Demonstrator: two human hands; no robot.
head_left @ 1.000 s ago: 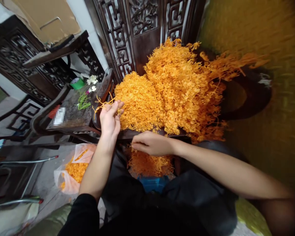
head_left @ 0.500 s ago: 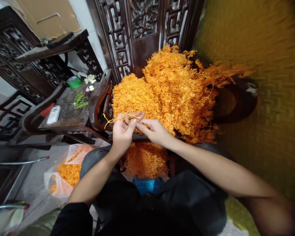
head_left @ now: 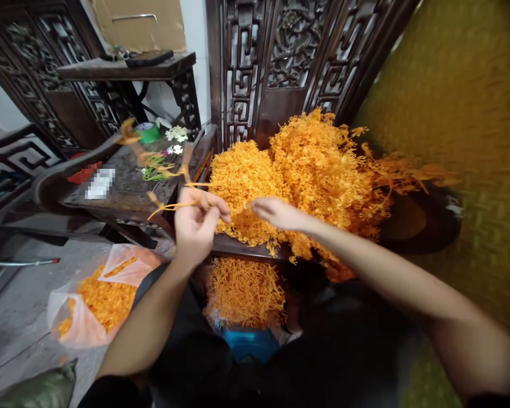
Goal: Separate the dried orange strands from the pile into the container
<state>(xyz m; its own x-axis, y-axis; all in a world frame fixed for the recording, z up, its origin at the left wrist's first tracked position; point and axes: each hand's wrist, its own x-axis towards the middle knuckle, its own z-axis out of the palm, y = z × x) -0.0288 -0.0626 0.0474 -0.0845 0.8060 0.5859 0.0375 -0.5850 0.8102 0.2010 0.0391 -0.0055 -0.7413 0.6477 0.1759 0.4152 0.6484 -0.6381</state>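
Note:
My left hand (head_left: 198,226) is closed in a pinch on a thin, branching orange stem (head_left: 165,207), whose forked end sticks out to the left. Above that hand, a blurred orange strand (head_left: 170,170) stretches across the wooden seat; whether it joins the held stem, I cannot tell. My right hand (head_left: 276,212) is apart from the left, its fingers stretched out in front of the orange pile and a little smeared. Behind both hands rises the big heap of frilly orange sprigs (head_left: 318,170), with a flatter mound of orange bits (head_left: 246,170) at its left.
Below the seat edge, orange stems (head_left: 246,289) fill something above a blue container (head_left: 249,343). On the floor at left lies a plastic bag (head_left: 80,320) of orange pieces. A side seat (head_left: 123,195) bears green tape (head_left: 148,132), white flowers (head_left: 177,134) and green stems (head_left: 156,169).
My hands, touching before, have come apart: the right has moved right, the left slightly left with the stem. The view has shifted, and a blurred orange strand now shows above the left hand.

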